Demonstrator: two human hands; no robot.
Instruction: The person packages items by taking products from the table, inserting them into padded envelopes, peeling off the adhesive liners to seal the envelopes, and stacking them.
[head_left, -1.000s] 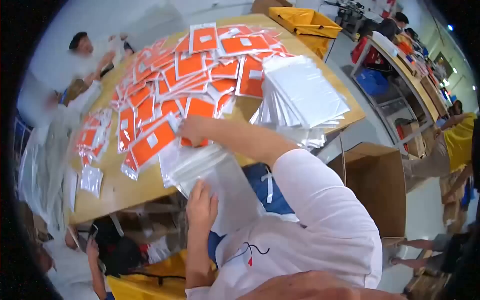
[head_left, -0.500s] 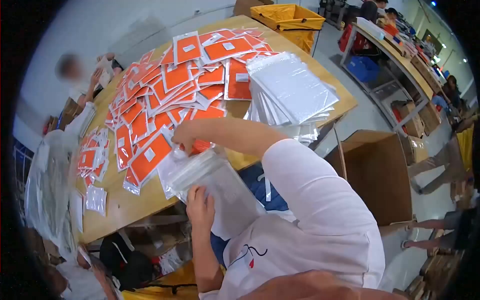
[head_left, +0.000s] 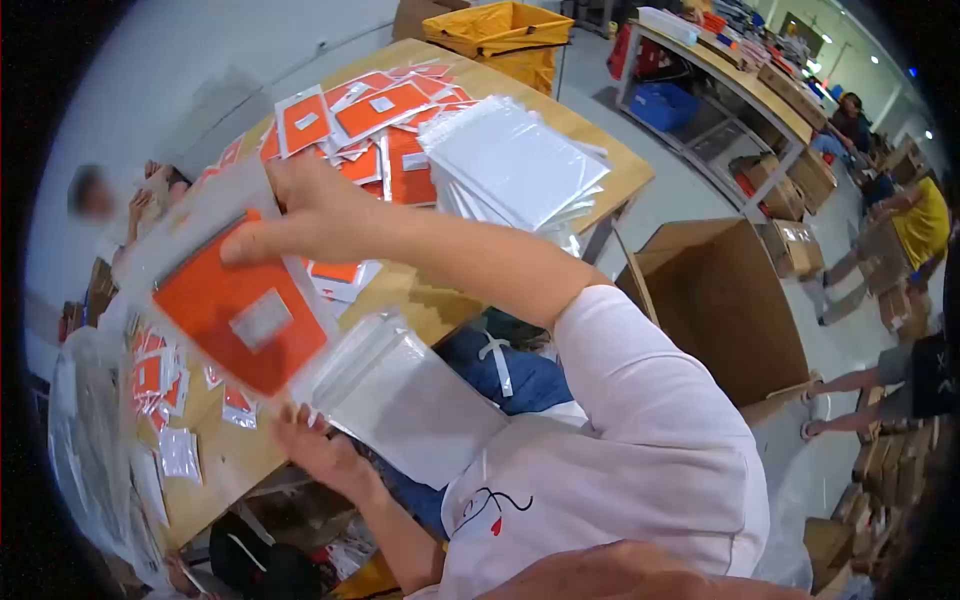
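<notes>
In my right hand (head_left: 310, 215), thumb on the front, is a flat orange packet (head_left: 225, 310) in a clear plastic sleeve, with a white label on it. It is raised and tilted over the table's near side. My left hand (head_left: 325, 450) lies below the packet's lower edge, palm turned up and fingers apart; whether the fingertips touch the sleeve I cannot tell. Against my lap rests a stack of clear plastic bags (head_left: 415, 400), just right of that hand. Behind my right hand, a pile of orange packets (head_left: 410, 165) covers the table, partly hidden by my arm.
A tall stack of clear bags (head_left: 520, 165) stands on the wooden table (head_left: 610, 185) at the right. An open cardboard box (head_left: 720, 310) is on the floor beside me. Yellow bins (head_left: 500, 35) stand behind the table. Another person (head_left: 110, 205) is at the left.
My right hand has moved up and left, and now holds up the orange packet. My left hand has come off the clear bags, down and left, with its fingers spread. The view has shifted rightward.
</notes>
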